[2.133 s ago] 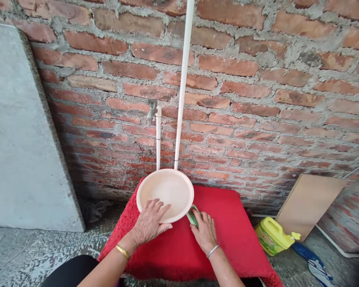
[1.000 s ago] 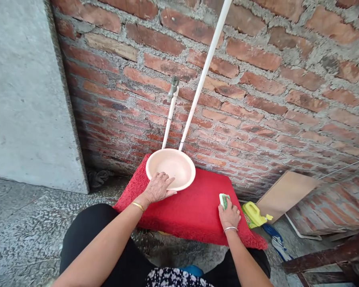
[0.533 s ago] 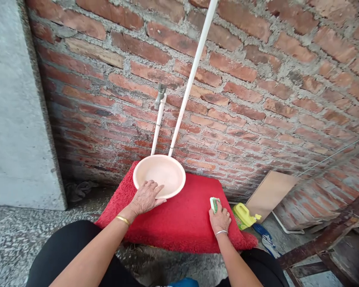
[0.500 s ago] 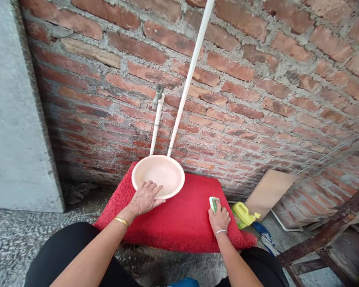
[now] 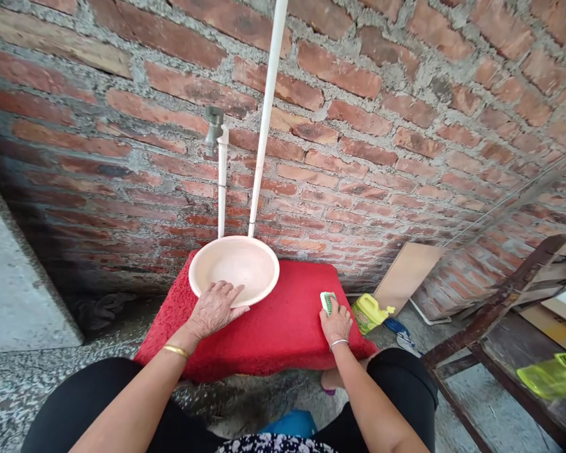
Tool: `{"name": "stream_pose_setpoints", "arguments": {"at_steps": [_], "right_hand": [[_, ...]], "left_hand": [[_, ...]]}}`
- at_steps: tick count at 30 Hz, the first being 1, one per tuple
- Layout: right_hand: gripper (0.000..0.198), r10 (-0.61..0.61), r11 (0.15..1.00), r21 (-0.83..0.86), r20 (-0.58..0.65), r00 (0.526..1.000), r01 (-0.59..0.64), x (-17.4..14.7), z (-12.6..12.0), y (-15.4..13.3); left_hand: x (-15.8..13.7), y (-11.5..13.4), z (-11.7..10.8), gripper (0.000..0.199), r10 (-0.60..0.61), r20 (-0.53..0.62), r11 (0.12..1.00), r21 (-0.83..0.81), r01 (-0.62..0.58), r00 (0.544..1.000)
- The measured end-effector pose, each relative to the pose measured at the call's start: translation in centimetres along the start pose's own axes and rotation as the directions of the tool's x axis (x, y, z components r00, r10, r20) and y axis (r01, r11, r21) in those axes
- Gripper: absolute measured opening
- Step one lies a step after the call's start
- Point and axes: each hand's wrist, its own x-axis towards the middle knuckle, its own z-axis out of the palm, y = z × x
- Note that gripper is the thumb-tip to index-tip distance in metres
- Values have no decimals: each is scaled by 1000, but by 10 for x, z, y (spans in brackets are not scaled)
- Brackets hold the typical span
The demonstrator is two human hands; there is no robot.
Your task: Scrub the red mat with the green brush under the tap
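Note:
A pale pink plastic basin (image 5: pixel 259 264) rests on the back left of a table or stand covered with red fleecy cloth (image 5: pixel 283 340). My left hand (image 5: pixel 214 308) grips the basin's near rim, fingers over the inside and thumb along the outer edge. The basin's inside shows no visible contents. To the right, my right hand (image 5: pixel 336 324) is closed around a small white and green scrub brush (image 5: pixel 327 301) at the cloth's right side. My palm and fingers cover the near part of the brush.
Behind stands a brick wall with a tap (image 5: pixel 214 129) and a white pipe (image 5: pixel 264 119). A yellow jug (image 5: pixel 368 313) and a leaning board (image 5: pixel 408 274) are at the right. A wooden chair (image 5: pixel 495 308) holds a yellow-green item (image 5: pixel 551 377). A concrete slab (image 5: pixel 23 277) stands left.
The view has shifted, bringing more of the chair and the yellow-green item into sight. Both hands keep their places on the basin and the brush.

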Motion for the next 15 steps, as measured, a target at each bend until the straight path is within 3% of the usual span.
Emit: {"name": "stream_pose_setpoints", "arguments": {"at_steps": [12, 15], "right_hand": [[51, -12, 995, 101, -21, 1000, 14, -2, 4, 6], [49, -11, 991, 136, -12, 1000, 13, -4, 4, 9]], "left_hand": [[-5, -4, -2, 50, 61, -10, 989, 133, -59, 998], [-7, 1, -10, 50, 58, -72, 985, 167, -45, 996]]}}
